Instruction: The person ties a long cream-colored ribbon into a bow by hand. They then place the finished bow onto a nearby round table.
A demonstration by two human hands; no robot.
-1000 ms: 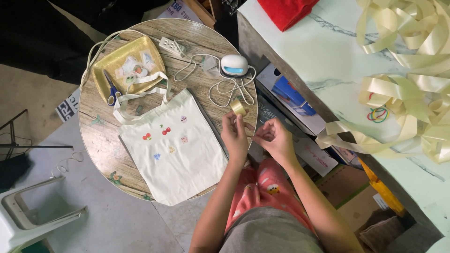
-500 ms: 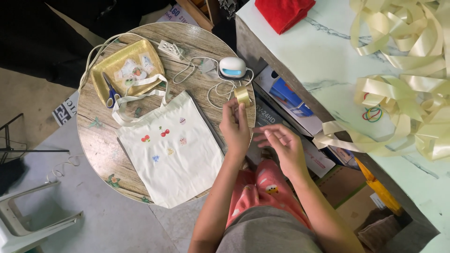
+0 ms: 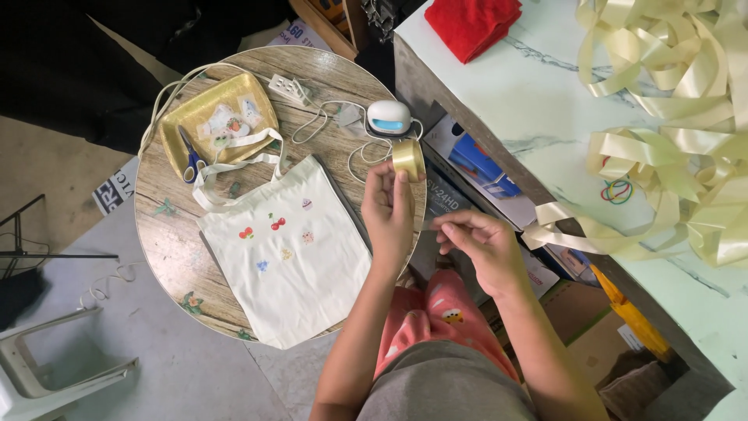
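Half a second ago the left hand (image 3: 387, 212) was lower; now it has lifted the small shiny gold roll of tape (image 3: 408, 159) up over the edge of the round wooden table (image 3: 160, 249), and its fingers grip the roll; the right hand (image 3: 481, 243) sits just beside it, off the table, with thumb and fingers pinched close together, and I cannot tell if something thin is between them; near the left hand lies the flat cream cloth bag with little coloured pictures (image 3: 288, 257); farther back is the small white and blue machine with a white cord (image 3: 389, 118); farther left is the square gold tray (image 3: 214, 129) with the blue-handled scissors (image 3: 190, 156) in it; on the pale counter (image 3: 545, 101) to the right lie the loops of cream ribbon (image 3: 670, 156) and, at the far end, the folded red cloth (image 3: 472, 23).
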